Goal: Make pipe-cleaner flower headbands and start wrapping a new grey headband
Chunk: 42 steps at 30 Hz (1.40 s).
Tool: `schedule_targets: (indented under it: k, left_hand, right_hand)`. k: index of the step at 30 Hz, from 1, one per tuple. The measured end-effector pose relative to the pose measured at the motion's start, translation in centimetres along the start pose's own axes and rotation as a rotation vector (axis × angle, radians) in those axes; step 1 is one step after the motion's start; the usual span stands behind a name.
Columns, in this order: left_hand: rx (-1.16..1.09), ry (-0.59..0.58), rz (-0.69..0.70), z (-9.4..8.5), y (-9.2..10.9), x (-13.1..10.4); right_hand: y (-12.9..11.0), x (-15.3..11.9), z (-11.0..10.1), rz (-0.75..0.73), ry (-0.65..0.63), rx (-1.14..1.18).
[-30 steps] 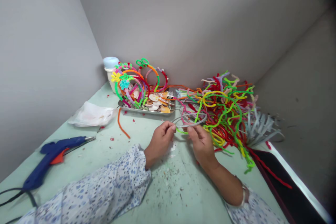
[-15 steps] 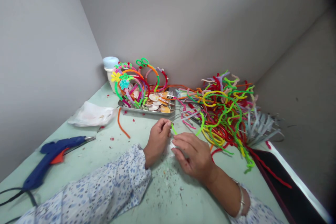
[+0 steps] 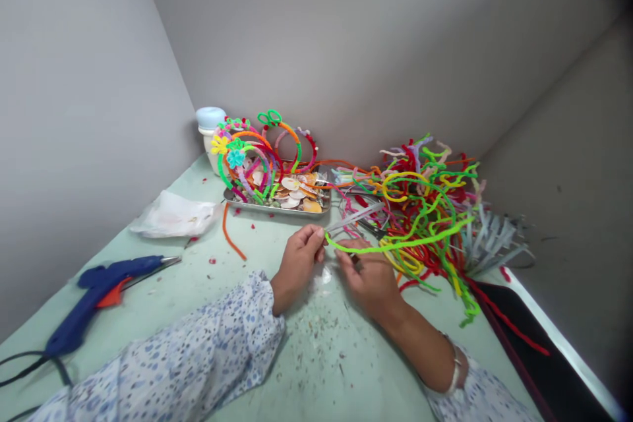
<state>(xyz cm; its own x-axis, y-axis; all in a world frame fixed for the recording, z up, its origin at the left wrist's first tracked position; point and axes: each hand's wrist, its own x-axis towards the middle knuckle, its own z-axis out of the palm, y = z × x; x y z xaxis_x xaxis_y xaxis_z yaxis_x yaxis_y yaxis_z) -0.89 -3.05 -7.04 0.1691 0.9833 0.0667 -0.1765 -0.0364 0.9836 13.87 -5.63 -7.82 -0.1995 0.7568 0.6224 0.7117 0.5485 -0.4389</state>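
Observation:
Near the middle of the table, my left hand [image 3: 299, 260] pinches one end of a lime green pipe cleaner [image 3: 410, 244] and a thin grey-white strip [image 3: 353, 216]. From there the pipe cleaner stretches right in a long shallow curve, over the fingers of my right hand [image 3: 370, 277]. Those fingers are curled just under it, near its left part; whether they grip it is hard to make out. The strip runs up and to the right behind the pipe cleaner.
A blue glue gun [image 3: 101, 297] lies at left, below a clear plastic bag [image 3: 175, 214]. Decorated headbands [image 3: 294, 145] and shell pieces sit on a metal tray [image 3: 297, 213] beside a white jar [image 3: 210, 138]. Tangled pipe cleaners [image 3: 425, 191] cover the right, near a black object [image 3: 548, 362].
The lime green pipe cleaner, earlier bent upward behind my right hand, now extends far to the right. My right hand has shifted slightly and its fingers have curled in.

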Motion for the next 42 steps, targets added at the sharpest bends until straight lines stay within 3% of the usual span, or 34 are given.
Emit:
schedule_targets:
  k: [7,13,18,24,32,42]
  left_hand:
    - [0.049,-0.091,-0.006,0.12,0.22,-0.4]
    - [0.055,-0.119,-0.038,0.19,0.3,-0.52]
    - [0.097,-0.195,-0.024,0.16,-0.16,-0.42]
    - [0.072,-0.229,-0.059,0.05,-0.39,-0.28]
    - [0.031,-0.315,-0.16,-0.03,-0.11,-0.05]
    - [0.022,-0.434,-0.177,-0.23,0.31,0.25]
  right_hand:
    - [-0.35,0.49,-0.63,0.016,0.062,0.15]
    - [-0.16,0.04,-0.24,0.353,0.104,0.389]
    - [0.22,0.18,0.1,0.572,0.237,0.664]
    - [-0.2,0.26,0.31,0.64,0.259,0.764]
    - [-0.17,0.0,-0.12,0.581,0.195,0.799]
    - [0.1,-0.05,-0.27,0.537,0.135,0.819]
